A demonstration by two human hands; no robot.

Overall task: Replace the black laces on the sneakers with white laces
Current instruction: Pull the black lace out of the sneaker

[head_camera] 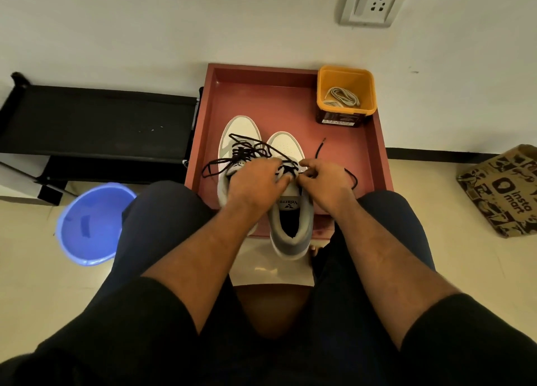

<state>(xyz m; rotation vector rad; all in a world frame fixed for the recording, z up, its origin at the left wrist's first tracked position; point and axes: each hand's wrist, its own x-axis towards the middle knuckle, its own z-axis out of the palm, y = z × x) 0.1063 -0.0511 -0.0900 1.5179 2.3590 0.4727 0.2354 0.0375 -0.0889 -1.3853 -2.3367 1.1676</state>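
Red tray (374, 141), landmark: two sneakers (286, 148) inside; left hand (255, 182) fingers grip right sneaker's tongue; right hand (325, 179) fingers pinch black lace (247, 150); white laces (343, 97) in yellow tub (345, 77), far corner.

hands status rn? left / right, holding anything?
Left hand: grips the tongue area of the right sneaker.
Right hand: pinches the black lace at the eyelets.

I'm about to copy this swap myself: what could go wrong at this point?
The right sneaker overhangs the red tray's near edge, so a hard tug by the right hand on the black lace might tip it off. The left sneaker's loose laces lie close and could tangle.
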